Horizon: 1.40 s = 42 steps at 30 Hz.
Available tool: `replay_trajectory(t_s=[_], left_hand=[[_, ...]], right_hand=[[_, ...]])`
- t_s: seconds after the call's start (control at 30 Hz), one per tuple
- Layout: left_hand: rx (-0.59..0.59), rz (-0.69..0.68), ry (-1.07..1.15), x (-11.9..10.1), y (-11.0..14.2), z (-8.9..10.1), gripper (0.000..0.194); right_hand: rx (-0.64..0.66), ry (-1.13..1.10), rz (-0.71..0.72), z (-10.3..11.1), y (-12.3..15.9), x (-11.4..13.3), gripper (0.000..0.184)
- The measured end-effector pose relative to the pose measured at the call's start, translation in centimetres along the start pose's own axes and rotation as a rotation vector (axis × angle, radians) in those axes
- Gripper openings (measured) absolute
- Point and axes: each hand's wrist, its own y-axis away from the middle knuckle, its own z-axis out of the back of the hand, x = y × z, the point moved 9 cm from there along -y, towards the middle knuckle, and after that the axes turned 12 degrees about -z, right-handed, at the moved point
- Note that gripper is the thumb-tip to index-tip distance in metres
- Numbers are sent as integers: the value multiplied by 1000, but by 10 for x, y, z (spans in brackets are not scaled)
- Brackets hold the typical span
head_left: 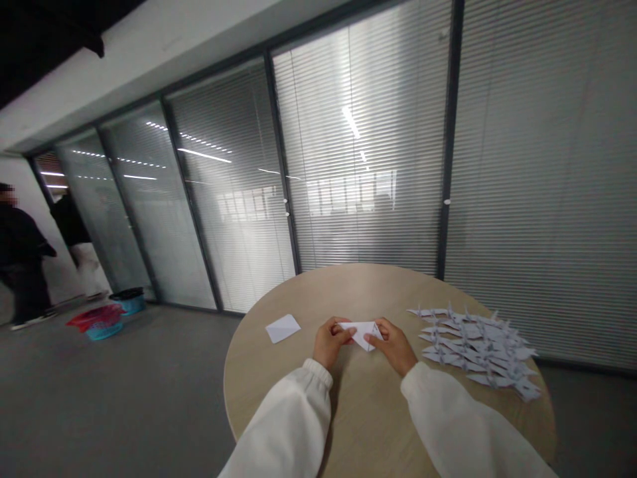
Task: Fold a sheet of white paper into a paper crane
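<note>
Left hand (pixel 328 342) and right hand (pixel 393 344), both narrowly closed on a white folded paper triangle (pixel 362 334), lower centre of the frame, above a round pale-wood tabletop (pixel 358 292). Further left, a flat white paper square (pixel 283 328); further right, overlapping white paper origami cranes (pixel 478 348) (a whole crowd of them).

The single view comes from a camera worn on the person's head, looking forward and down over the person's white sleeves (pixel 279 425) to the round table (pixel 368 418) directly ahead. It sits close above the left hand (pixel 329 342) and right hand (pixel 393 345), and its wide, slightly tilted frame also reaches the glass partition with blinds (pixel 363 153) beyond the table and the gray floor (pixel 124 378) to the left.
</note>
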Motion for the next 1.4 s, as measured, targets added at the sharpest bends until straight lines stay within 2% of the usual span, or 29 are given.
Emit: replay_trajectory(t_s=[0.17, 0.3, 0.47, 0.87, 1.4], left_hand=[[22, -32, -75, -1, 0, -1, 34], [104, -55, -127, 3, 2, -8, 32], [128, -16, -68, 10, 2, -10, 34], [-4, 190, 70, 20, 5, 1, 38], [-31, 283, 140, 25, 12, 1, 40]], right_hand=[[5, 50, -31, -2, 0, -4, 33], [-26, 165, -53, -1, 0, -7, 35], [-34, 232, -78, 0, 0, -10, 28], [-38, 257, -31, 1, 1, -7, 23], [-16, 276, -9, -1, 4, -3, 20]])
